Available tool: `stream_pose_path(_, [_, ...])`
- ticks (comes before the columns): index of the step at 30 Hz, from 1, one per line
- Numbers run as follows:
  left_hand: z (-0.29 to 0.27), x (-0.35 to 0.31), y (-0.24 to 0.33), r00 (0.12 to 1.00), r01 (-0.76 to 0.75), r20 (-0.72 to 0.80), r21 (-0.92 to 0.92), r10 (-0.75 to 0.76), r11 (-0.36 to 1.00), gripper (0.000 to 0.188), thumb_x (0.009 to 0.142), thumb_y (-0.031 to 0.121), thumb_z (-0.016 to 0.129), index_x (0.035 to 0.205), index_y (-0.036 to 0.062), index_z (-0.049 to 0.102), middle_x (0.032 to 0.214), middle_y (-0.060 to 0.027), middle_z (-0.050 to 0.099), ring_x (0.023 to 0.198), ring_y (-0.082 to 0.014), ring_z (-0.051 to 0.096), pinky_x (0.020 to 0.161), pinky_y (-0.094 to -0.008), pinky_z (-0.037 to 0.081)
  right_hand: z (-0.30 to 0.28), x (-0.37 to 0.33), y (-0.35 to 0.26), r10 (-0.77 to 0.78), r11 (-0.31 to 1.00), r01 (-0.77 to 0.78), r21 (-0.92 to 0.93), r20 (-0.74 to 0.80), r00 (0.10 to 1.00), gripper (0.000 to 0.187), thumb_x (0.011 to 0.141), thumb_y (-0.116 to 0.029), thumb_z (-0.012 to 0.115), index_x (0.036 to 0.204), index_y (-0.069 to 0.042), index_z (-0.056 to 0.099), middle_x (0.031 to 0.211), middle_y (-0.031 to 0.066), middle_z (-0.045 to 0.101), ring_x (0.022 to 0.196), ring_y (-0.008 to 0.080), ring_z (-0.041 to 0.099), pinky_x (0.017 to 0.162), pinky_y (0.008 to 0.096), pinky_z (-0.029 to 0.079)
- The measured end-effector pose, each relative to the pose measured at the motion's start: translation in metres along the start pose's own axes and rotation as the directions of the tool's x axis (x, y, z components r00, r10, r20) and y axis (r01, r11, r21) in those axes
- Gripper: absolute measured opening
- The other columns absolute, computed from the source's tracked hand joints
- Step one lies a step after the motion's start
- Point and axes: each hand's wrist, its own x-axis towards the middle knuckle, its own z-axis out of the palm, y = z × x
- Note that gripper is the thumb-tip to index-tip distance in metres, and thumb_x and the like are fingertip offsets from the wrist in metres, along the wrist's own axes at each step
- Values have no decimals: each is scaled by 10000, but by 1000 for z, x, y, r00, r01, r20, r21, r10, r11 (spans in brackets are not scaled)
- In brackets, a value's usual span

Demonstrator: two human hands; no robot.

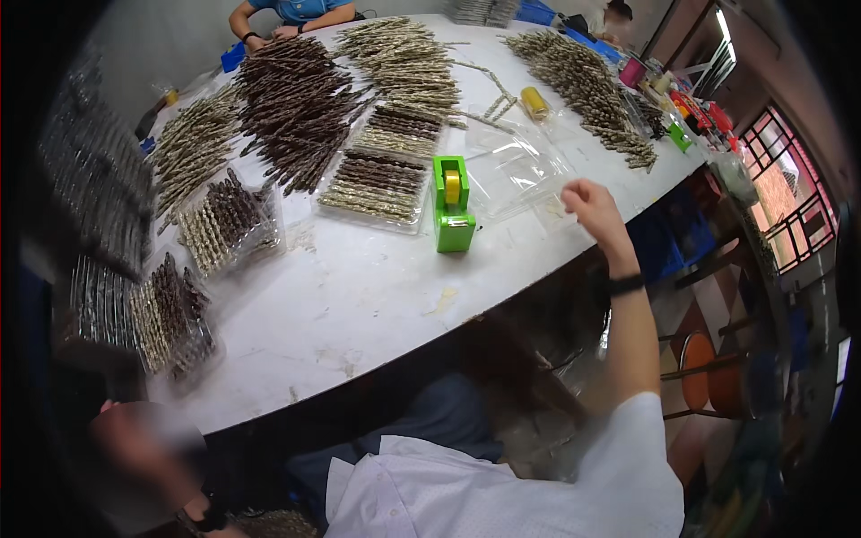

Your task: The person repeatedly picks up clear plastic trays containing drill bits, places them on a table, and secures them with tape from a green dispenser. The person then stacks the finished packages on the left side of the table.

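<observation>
1. A white table (377, 296) stands in a workroom with a red-framed window (789, 193) to the right.
2. Its near edge curves bare around one green tape dispenser (452, 204).
3. The right hand (590, 208), fingers loosely curled, touches clear plastic trays (516, 166) just beside the dispenser.
4. The left hand (134, 439) is blurred low at the left; I cannot tell its grip.
5. Several heaps of brown and gold sticks (296, 108) cover the far half.

I'm seeing a white table (377, 296) carrying heaps of brown and pale sticks (296, 103), filled clear trays (377, 184), and a green tape dispenser (452, 204).
</observation>
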Motion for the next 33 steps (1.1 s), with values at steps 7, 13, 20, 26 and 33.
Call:
stream_pose_path(7, [29, -52, 51, 954, -158, 267, 52, 139, 986, 251, 869, -33, 539, 1121, -35, 539, 1157, -127, 527, 1082, -233, 511, 993, -337, 375, 35, 107, 27, 237, 956, -220, -196, 67, 969, 279, 837, -259, 640, 940, -1, 631, 723, 61, 607, 572, 136, 579, 463, 286, 453])
stream_pose_path(13, [42, -53, 76, 920, -209, 358, 102, 160, 973, 252, 755, -41, 608, 1004, -7, 587, 1013, -165, 600, 950, -322, 598, 869, -367, 465, -3, 121, 77, 107, 944, -123, 307, 71, 992, 195, 913, -167, 523, 718, -174, 512, 587, -92, 339, 471, 32, 331, 416, 210, 272])
stream_pose_path(20, [34, -41, 77, 953, -188, 271, 186, 134, 964, 280, 742, -11, 688, 1007, -2, 600, 1073, -159, 583, 992, -324, 585, 850, -387, 477, -33, 94, -14, -12, 500, 42, 865, -42, 999, 31, 947, -95, 594, 968, -83, 576, 866, -4, 595, 747, 50, 562, 652, 154, 465])
stream_pose_path(26, [48, -16, 33, 985, -38, 175, 270, -11, 962, 485, 757, 55, 717, 1202, 5, 532, 1251, -174, 496, 1151, -317, 524, 916, -383, 466, 79, -25, -209, -672, 599, 545, 587, -2, 740, 67, 942, -28, 554, 1001, -42, 583, 933, 10, 613, 824, 88, 605, 679, 203, 503])
stream_pose_path(33, [51, -2, -10, 840, 534, 282, -285, -463, 796, 387, 907, 71, 608, 1269, -5, 495, 1300, -133, 529, 1122, -163, 546, 874, -292, 466, 259, -82, -371, -990, -46, 999, 6, -132, -45, 135, 744, -1, 650, 818, -56, 551, 819, 80, 544, 744, 221, 568, 573, 325, 497])
